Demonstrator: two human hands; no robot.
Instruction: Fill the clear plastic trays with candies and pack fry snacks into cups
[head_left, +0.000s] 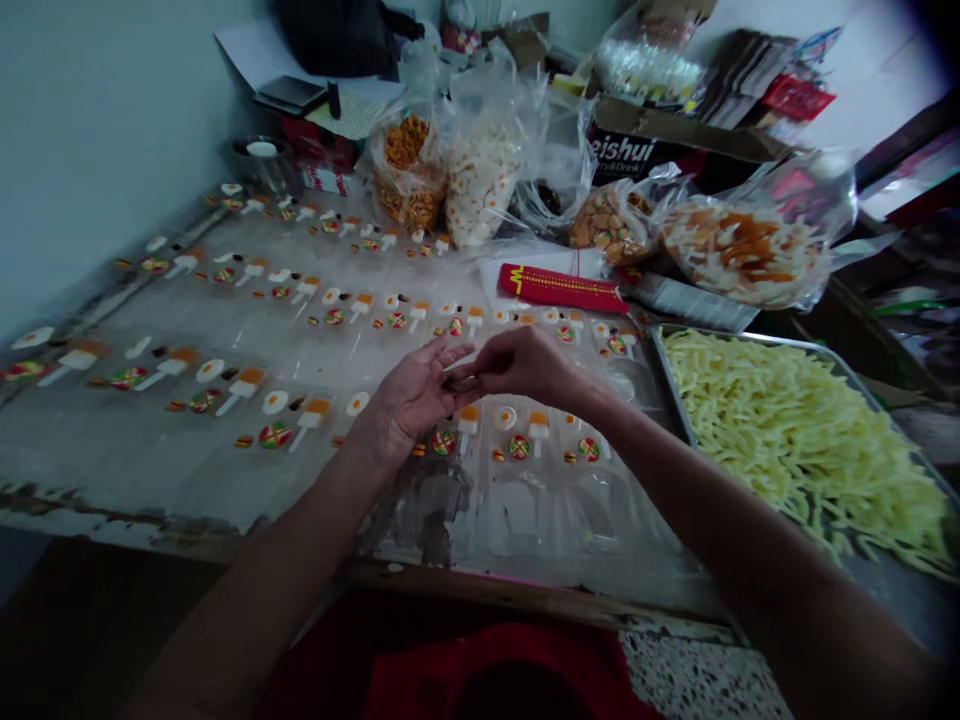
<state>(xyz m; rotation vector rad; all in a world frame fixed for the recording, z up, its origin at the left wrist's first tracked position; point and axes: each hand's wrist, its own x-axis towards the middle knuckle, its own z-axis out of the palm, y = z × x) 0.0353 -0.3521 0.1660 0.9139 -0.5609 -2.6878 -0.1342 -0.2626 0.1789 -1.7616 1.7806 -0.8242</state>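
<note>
My left hand (415,397) is turned palm up above the middle of the table, its fingers stretched out and slightly bent. Over its fingertips, my right hand (529,362) is closed in a pinch; whatever it may hold is too small or hidden to make out. Beneath both hands lie clear plastic trays (517,510) in rows. Small toy-like food pieces sit in them: a fried egg (505,417), a round red-and-green piece (519,447), a tiny burger (497,455) and an orange-and-white popsicle shape (538,428).
At right, a metal tray (679,395) bears a heap of pale yellow strands (795,440). Along the back stand bags of small pieces, including orange ones (409,190) and white ones (480,190). A red packet (562,288) lies before them, with a dark carton (675,145) behind.
</note>
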